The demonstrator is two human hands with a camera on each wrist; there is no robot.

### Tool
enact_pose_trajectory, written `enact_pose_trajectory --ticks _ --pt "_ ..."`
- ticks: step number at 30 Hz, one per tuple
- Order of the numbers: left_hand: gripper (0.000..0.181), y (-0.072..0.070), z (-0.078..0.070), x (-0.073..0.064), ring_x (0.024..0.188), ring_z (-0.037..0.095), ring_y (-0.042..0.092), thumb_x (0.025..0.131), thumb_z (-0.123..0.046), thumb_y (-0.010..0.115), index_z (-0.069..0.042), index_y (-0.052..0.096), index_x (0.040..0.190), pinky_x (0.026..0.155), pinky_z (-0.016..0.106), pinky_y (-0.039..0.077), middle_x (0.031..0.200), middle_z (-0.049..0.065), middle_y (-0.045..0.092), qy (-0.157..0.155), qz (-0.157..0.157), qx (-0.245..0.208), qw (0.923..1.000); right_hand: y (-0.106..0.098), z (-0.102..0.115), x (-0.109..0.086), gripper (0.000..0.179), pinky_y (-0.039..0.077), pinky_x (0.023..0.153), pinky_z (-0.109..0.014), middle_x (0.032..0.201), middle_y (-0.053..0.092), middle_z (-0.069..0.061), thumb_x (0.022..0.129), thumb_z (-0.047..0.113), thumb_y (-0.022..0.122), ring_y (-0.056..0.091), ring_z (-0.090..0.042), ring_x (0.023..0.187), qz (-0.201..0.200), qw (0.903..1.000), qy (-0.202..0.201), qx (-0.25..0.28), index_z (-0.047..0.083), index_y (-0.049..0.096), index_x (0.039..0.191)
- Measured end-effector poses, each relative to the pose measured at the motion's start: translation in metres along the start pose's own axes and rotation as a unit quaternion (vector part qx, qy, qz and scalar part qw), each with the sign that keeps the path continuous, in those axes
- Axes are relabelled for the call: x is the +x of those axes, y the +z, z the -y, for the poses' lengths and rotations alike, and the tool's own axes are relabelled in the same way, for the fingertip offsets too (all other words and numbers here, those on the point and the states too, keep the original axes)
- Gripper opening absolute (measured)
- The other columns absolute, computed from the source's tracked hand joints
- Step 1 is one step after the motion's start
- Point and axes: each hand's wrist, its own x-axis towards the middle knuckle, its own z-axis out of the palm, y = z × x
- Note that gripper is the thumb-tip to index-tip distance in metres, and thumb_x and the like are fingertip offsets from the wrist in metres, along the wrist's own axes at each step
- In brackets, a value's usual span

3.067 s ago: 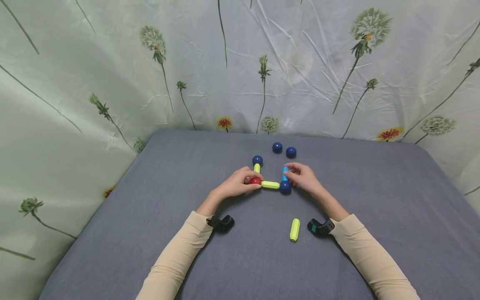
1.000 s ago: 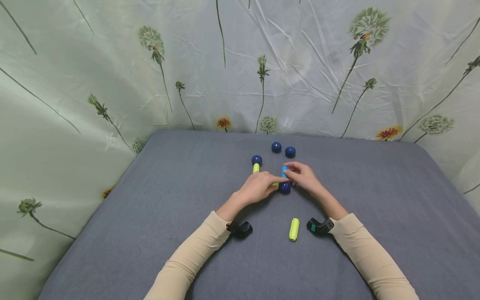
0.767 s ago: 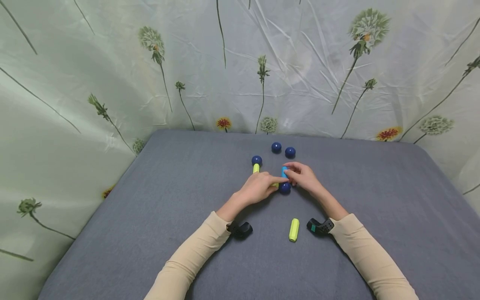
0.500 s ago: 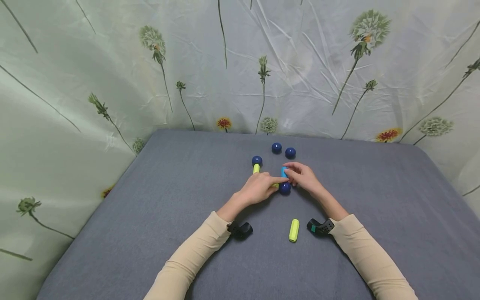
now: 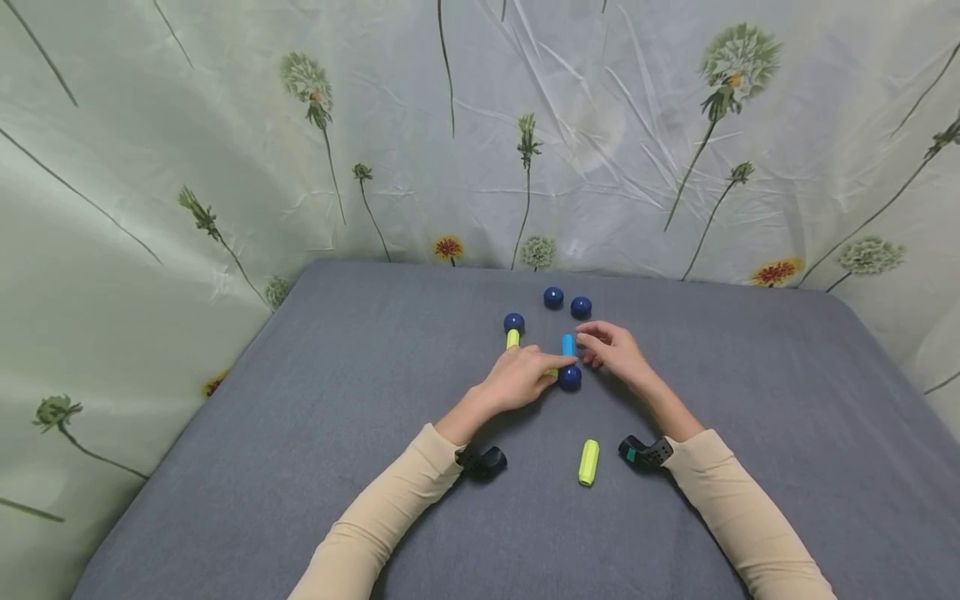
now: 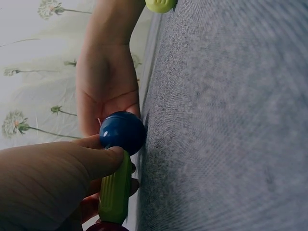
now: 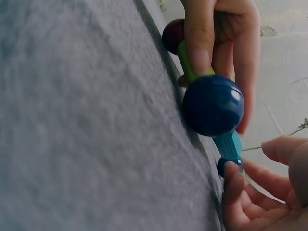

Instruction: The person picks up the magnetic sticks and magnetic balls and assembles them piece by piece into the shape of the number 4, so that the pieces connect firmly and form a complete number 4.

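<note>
My left hand [image 5: 516, 377] pinches a yellow-green ribbed rod [image 6: 114, 195], which joins a red ball [image 7: 172, 37] to a dark blue ball [image 5: 571, 378]. Its index finger stretches across to where a light blue rod [image 5: 568, 344] meets that blue ball. Just right of the light blue rod is my right hand [image 5: 617, 352], thumb and fingers parted and holding nothing. Another yellow-green rod [image 5: 513, 338] runs away behind the left hand to a blue ball [image 5: 513, 322]. In the head view the left hand hides the red ball and most of the pinched rod.
Two loose blue balls, one at left [image 5: 553, 297] and one at right [image 5: 581, 307], lie farther back on the grey cloth surface [image 5: 375, 358]. A loose yellow-green rod [image 5: 588, 462] lies nearer, between the forearms. A flower-print curtain [image 5: 420, 150] hangs behind.
My left hand moved right from the red ball to the rod by the blue ball, then stayed still. My right hand has just let go of the light blue rod and shifted slightly right.
</note>
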Motion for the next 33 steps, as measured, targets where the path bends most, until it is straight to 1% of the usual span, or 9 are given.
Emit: enact_pose_trajectory --ticks 3,6,9,11,14,17,20,26,33 --pt "0.036 0.000 0.000 0.000 0.067 0.011 0.053 0.094 -0.020 0.056 -0.026 0.058 0.130 0.053 0.018 0.031 0.095 -0.004 0.071 -0.001 0.001 -0.001 1.0000 -0.003 0.000 0.001 0.031 0.046 0.055 -0.020 0.087 0.062 -0.023 0.095 0.019 0.053 0.053 -0.003 0.060 -0.046 0.9987 -0.010 -0.020 -0.005 0.060 0.112" --pt "0.036 0.000 0.001 0.000 0.068 0.011 0.055 0.094 -0.020 0.055 -0.026 0.058 0.130 0.054 0.019 0.032 0.099 -0.005 0.071 -0.001 0.001 -0.001 1.0000 -0.005 0.000 0.004 0.028 0.045 0.055 -0.019 0.094 0.062 -0.022 0.095 0.018 0.053 0.054 -0.007 0.061 -0.082 0.9957 -0.014 -0.039 -0.003 0.060 0.112" --pt "0.036 -0.001 0.001 0.000 0.068 0.012 0.055 0.094 -0.020 0.055 -0.027 0.058 0.130 0.054 0.019 0.032 0.100 -0.005 0.071 -0.001 0.002 -0.001 1.0000 -0.006 -0.001 0.008 0.032 0.046 0.061 -0.022 0.110 0.059 -0.023 0.094 0.017 0.053 0.059 -0.018 0.075 -0.105 0.9913 -0.020 -0.076 -0.002 0.056 0.120" --pt "0.036 0.000 0.001 0.000 0.067 0.012 0.054 0.094 -0.020 0.056 -0.027 0.058 0.129 0.053 0.019 0.032 0.098 -0.005 0.071 -0.001 0.004 -0.002 1.0000 -0.007 -0.002 0.013 0.038 0.048 0.069 -0.029 0.121 0.053 -0.024 0.094 0.018 0.053 0.060 -0.028 0.088 -0.111 0.9888 -0.018 -0.098 -0.001 0.051 0.127" --pt "0.036 -0.001 0.000 0.000 0.065 0.012 0.053 0.094 -0.020 0.056 -0.027 0.058 0.129 0.052 0.019 0.031 0.097 -0.005 0.071 0.000 0.007 -0.004 1.0000 -0.008 -0.003 0.020 0.048 0.047 0.082 -0.043 0.130 0.045 -0.027 0.094 0.020 0.053 0.055 -0.038 0.104 -0.105 0.9870 -0.013 -0.121 0.000 0.043 0.136" --pt "0.036 -0.001 0.000 -0.001 0.063 0.012 0.052 0.094 -0.020 0.056 -0.027 0.058 0.129 0.051 0.018 0.030 0.096 -0.005 0.071 0.000 0.008 -0.005 1.0000 -0.009 -0.004 0.026 0.053 0.044 0.089 -0.051 0.135 0.041 -0.028 0.095 0.022 0.053 0.053 -0.041 0.109 -0.088 0.9875 -0.011 -0.130 0.001 0.037 0.141" --pt "0.036 -0.001 0.000 -0.001 0.063 0.011 0.051 0.095 -0.020 0.055 -0.027 0.057 0.130 0.051 0.018 0.029 0.095 -0.005 0.071 -0.002 0.010 -0.003 0.9999 -0.009 -0.005 0.031 0.056 0.043 0.092 -0.054 0.138 0.038 -0.028 0.095 0.021 0.053 0.051 -0.043 0.112 -0.074 0.9880 -0.020 -0.134 0.001 0.034 0.143" --pt "0.035 -0.001 0.001 0.000 0.063 0.010 0.051 0.095 -0.021 0.055 -0.027 0.057 0.130 0.051 0.018 0.030 0.098 -0.006 0.071 -0.001 0.011 -0.001 0.9999 -0.008 -0.004 0.037 0.057 0.040 0.096 -0.057 0.144 0.031 -0.029 0.094 0.019 0.054 0.048 -0.047 0.117 -0.044 0.9862 -0.057 -0.149 0.001 0.033 0.144" --pt "0.036 -0.001 0.001 -0.001 0.064 0.011 0.051 0.095 -0.021 0.054 -0.028 0.057 0.130 0.052 0.019 0.031 0.104 -0.007 0.071 -0.001 0.016 0.000 0.9999 -0.005 -0.005 0.044 0.053 0.039 0.098 -0.054 0.141 0.038 -0.028 0.093 0.015 0.056 0.047 -0.043 0.118 -0.018 0.9829 -0.091 -0.159 -0.001 0.039 0.140"
